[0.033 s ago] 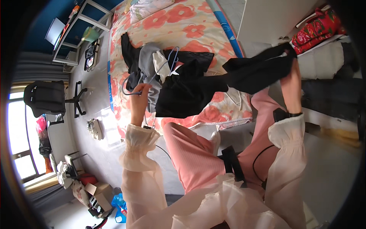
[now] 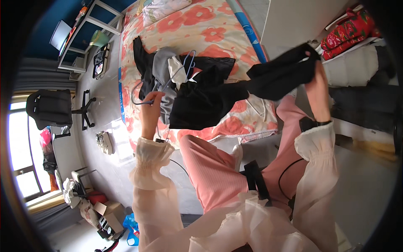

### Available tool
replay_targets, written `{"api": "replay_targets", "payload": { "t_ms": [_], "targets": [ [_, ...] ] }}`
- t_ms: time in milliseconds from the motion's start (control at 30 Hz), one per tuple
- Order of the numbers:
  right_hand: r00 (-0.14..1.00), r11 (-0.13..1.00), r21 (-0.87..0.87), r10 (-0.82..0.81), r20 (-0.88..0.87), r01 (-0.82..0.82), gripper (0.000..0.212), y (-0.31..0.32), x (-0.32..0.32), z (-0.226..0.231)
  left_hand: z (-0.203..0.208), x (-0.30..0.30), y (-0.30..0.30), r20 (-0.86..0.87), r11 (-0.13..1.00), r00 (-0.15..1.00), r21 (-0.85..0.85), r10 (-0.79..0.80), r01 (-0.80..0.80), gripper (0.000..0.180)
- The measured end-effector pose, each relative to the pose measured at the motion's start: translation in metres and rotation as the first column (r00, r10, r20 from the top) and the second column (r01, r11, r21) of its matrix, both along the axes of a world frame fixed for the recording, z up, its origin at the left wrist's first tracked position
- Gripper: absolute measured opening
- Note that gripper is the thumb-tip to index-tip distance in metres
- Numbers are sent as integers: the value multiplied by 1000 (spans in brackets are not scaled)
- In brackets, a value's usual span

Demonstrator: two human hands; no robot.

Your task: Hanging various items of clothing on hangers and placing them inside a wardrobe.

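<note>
A slim, curved blue-grey clothes hanger [image 2: 184,69] is gripped by the left hand [image 2: 152,105]; its grip is curled closed around the frame, and the hanger is held up over the near left part of the bed [image 2: 204,33], which is covered in cream cloth with large coral-red flowers. A long black soft-cloth garment [image 2: 277,80] is held at its far right end by the right hand [image 2: 317,77], whose grip is pinched closed on the fabric. The garment is stretched leftward from there across the near part of the bed, its wide left part lying close beside the left hand; whether it is touched by that hand cannot be told. Behind the hanger, a crumpled grey cloth garment [image 2: 161,63] and a small off-white cloth piece [image 2: 177,69] are heaped among dark clothes [image 2: 144,59] on the bed.
</note>
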State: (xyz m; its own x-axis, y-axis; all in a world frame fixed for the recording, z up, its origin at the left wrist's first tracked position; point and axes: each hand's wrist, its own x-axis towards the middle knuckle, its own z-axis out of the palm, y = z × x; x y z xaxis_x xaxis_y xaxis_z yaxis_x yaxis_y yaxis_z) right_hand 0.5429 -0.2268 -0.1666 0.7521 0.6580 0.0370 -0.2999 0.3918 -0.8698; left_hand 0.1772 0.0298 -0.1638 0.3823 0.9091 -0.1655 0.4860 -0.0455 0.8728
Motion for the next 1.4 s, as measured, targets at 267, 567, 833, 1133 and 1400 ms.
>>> {"api": "replay_targets", "payload": {
  "t_ms": [267, 567, 833, 1133, 1400],
  "targets": [
    [814, 784, -584, 192, 548, 209, 30, 46, -21, -87, 91, 31, -35, -20, 983, 983, -22, -185, 184, 14],
    [338, 924, -367, 312, 888, 110, 29, 88, -161, -53, 98, 66, -70, 2, 957, 958, -31, -287, 287, 15],
    [459, 953, -304, 277, 844, -15, 11, 84, -131, -24, 71, 78, -71, 12, 931, 934, 80, -358, 356, 13],
    [880, 905, -399, 64, 471, 147, 28, 79, -64, -49, 67, 67, -67, 86, 942, 955, -157, -285, 296, 13],
    [782, 869, -406, 37, 622, 282, 21, 72, -43, -79, 93, 77, -71, 211, 928, 956, -268, -204, 257, 20]
  ]
}}
